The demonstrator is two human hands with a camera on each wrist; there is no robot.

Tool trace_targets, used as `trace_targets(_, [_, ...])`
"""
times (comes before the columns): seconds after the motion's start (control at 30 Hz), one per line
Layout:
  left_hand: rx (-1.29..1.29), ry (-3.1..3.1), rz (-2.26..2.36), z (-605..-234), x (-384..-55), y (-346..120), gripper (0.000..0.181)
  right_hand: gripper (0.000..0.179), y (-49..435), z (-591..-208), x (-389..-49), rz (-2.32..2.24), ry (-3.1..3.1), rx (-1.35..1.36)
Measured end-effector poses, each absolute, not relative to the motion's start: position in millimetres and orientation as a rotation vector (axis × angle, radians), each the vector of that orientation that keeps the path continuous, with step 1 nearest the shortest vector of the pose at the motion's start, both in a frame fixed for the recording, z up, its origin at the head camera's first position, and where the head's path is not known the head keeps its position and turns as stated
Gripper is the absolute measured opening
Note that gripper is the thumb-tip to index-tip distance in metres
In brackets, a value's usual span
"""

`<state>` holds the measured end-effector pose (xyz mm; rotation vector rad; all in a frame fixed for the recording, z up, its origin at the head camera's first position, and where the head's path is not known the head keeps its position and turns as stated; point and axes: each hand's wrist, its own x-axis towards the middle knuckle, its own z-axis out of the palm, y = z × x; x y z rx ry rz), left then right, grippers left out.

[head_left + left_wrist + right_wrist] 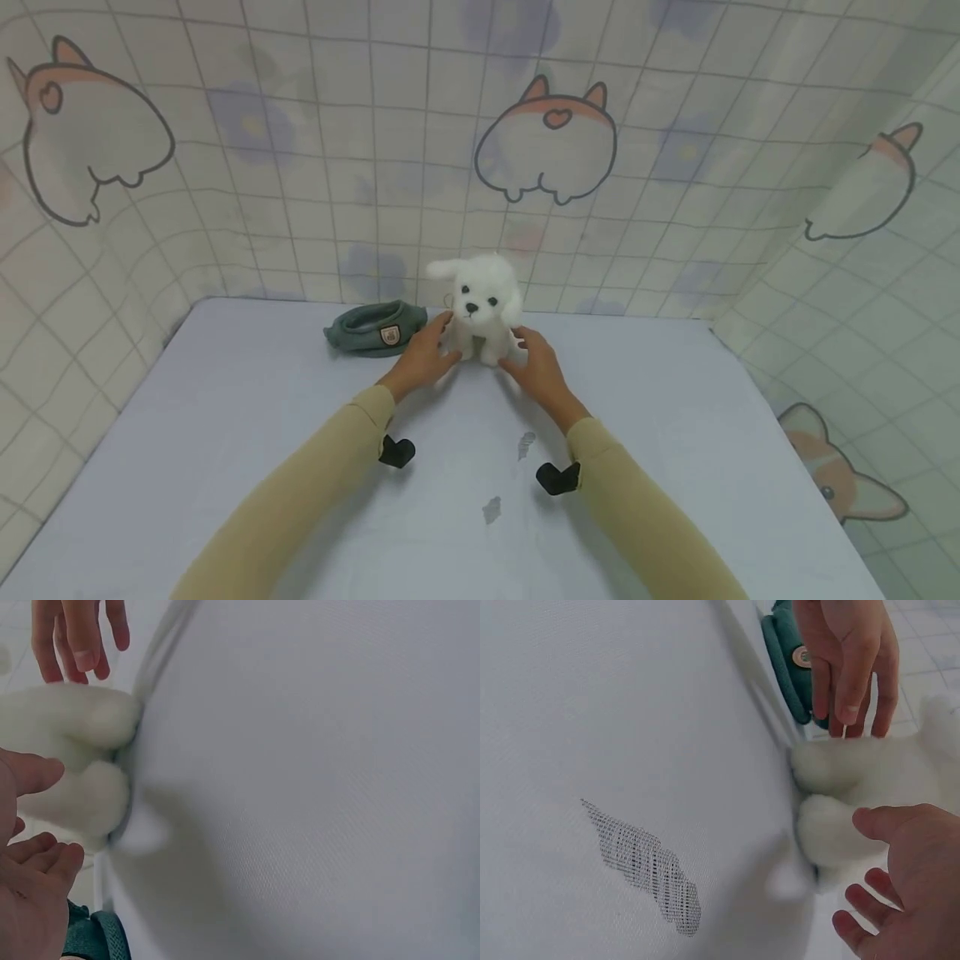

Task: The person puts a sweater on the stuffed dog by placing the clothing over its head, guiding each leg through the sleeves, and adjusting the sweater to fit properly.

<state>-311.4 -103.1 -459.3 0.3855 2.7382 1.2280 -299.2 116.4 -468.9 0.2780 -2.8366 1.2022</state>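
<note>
Backdrop (pixel 382 225) with a grid print fills the upper frame and both sides. One white table (pixel 240 433) spreads below it. My two arms in tan sleeves (pixel 292 500) rise from the bottom edge, slanting inward towards the centre. Four cartoon animals (pixel 546 150) are printed on the backdrop. One white plush dog (pixel 480 304) sits upright at the centre of the frame, near the table's far edge. My left hand (pixel 423 354) and right hand (pixel 542 367) flank it, thumbs apart from loosely bent, spread fingers; whether they touch its fur, I cannot tell. One green cloth piece (pixel 360 342) lies left of centre, just beside my left hand. Two black wrist pieces (pixel 397 452) jut inward below my hands. Two grey patches (pixel 492 510) mark the lower middle of the table. One small badge (pixel 391 336) sits on the green cloth.
</note>
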Motion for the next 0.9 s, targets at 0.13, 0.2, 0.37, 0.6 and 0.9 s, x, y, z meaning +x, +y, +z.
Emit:
trace_targets(0.13, [0.408, 2.751, 1.207, -455.7, -305.2, -108.7, 0.069, 0.056, 120.1, -468.8, -294.4, 1.223, -2.809, 0.307])
trace_targets(0.2, [0.417, 2.755, 1.206, -452.8, -301.3, -111.5, 0.070, 0.054, 121.4, -468.8, -292.6, 1.233, -2.806, 0.310])
trace_targets(0.37, [0.467, 2.768, 1.212, -447.6, -292.1, -118.0, 0.069, 0.052, 121.0, -466.8, -287.6, 1.260, -2.822, 0.307])
trace_targets(0.6, [0.502, 2.810, 1.174, -443.7, -282.2, -128.6, 0.065, 0.050, 114.0, -463.9, -280.8, 1.318, -2.833, 0.304])
trace_targets(0.9, [0.440, 2.963, 1.071, -443.4, -283.8, -150.4, 0.058, 0.047, 100.9, -464.6, -274.2, 1.368, -2.805, 0.383])
